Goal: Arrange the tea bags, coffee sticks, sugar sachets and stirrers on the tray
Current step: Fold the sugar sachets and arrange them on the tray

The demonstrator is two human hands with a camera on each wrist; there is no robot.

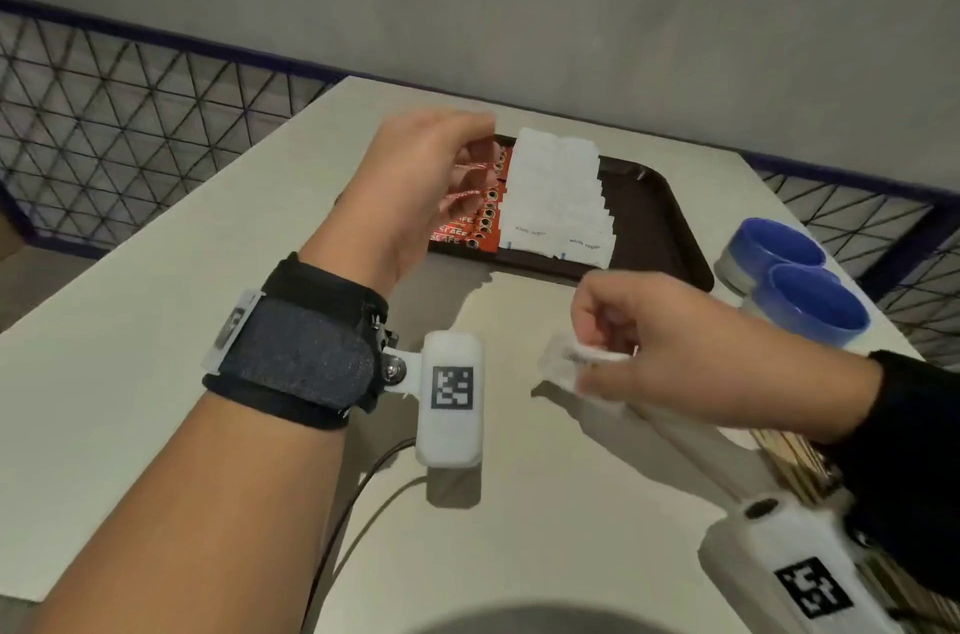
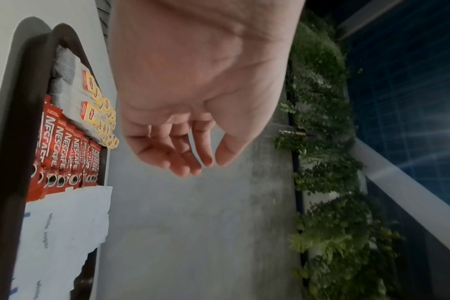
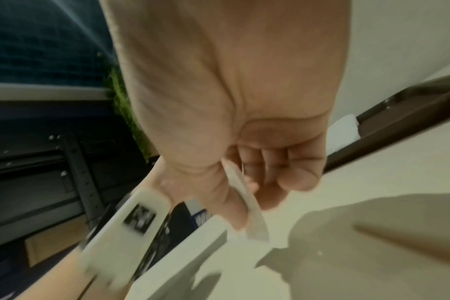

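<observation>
My right hand (image 1: 670,337) pinches a wrapped stirrer (image 1: 563,363), long axis toward frame bottom-right; left hand (image 1: 415,186) hangs relaxed over the tray (image 1: 670,218), blue cups (image 1: 795,280) right.

"NESCAFE" coffee sticks (image 2: 64,146) ("white sugar" sachets (image 1: 550,197))

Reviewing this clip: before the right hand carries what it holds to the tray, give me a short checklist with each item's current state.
1. Right hand has a secure hold: ok, fingers curled round a thin white wrapped item, probably a stirrer.
2. What that item is: cannot tell, blurred.
3. Free space on the tray: ok, bare brown surface right of the sugar sachets.
4. Left hand out of the way: not ok, it hovers over the coffee sticks, fingers relaxed, holding nothing.
5. Rows already tidy: ok, tea bags, coffee sticks and sugar sachets lie in overlapping rows.
</observation>
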